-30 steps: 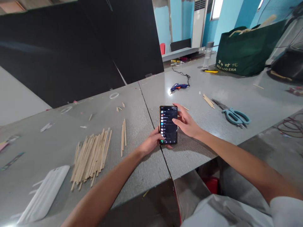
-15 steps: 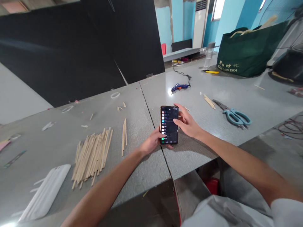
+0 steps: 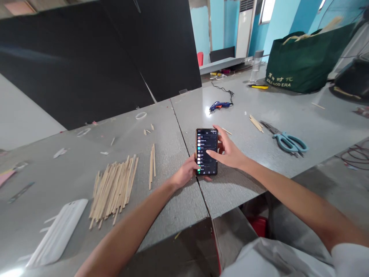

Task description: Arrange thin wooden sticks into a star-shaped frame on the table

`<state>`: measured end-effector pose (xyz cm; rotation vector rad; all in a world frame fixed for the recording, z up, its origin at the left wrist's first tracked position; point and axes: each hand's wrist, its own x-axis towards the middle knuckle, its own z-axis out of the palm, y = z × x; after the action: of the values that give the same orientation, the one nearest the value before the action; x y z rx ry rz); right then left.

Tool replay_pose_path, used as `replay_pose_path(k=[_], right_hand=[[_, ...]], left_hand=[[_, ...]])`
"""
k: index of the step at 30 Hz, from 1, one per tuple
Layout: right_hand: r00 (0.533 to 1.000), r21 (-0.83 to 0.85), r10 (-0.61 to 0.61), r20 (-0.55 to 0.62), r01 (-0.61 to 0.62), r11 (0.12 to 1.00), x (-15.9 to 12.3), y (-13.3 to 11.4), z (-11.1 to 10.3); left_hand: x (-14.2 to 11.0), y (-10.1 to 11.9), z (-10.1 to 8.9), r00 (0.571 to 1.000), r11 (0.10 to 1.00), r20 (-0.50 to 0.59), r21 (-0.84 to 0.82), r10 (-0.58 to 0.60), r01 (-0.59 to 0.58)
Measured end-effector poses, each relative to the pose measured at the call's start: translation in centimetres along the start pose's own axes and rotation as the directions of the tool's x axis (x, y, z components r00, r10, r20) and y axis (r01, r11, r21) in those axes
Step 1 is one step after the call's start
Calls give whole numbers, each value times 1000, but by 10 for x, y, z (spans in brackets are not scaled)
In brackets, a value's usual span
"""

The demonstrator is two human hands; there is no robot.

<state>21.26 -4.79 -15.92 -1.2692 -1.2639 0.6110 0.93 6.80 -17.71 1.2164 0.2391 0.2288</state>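
Note:
A smartphone with a dark list on its lit screen is held upright between both hands above the grey table. My left hand grips its lower left side, thumb at the screen's edge. My right hand is wrapped round the right side, fingers behind and thumb stretched over the middle of the screen. To the left lie a large pile of thin wooden sticks and a few separate sticks.
Blue-handled scissors and short sticks lie right. Farther back are a blue glue gun, a yellow cutter, a bottle and a green bag. A white object lies front left; a black panel stands behind.
My right thumb has moved left and slightly down across the phone screen. The left hand keeps its hold, and the view has shifted very slightly.

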Motion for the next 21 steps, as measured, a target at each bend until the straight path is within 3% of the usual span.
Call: replay_pose_path(k=[13,18,21], right_hand=[[1000,-55,-2,22,3,998,-1,2,-1],[991,-265,-134,-19,124,956,0,0,-2],[989,-343,-143,20,142,929,1,-2,-4]], left_hand=[[-1,0,0,1000,1000,-19,3,-18,18],[0,-4,-3,1000,1000,-22,-1,-10,10],[-2,-4,-4,998,1000,-54,24,-15,17]])
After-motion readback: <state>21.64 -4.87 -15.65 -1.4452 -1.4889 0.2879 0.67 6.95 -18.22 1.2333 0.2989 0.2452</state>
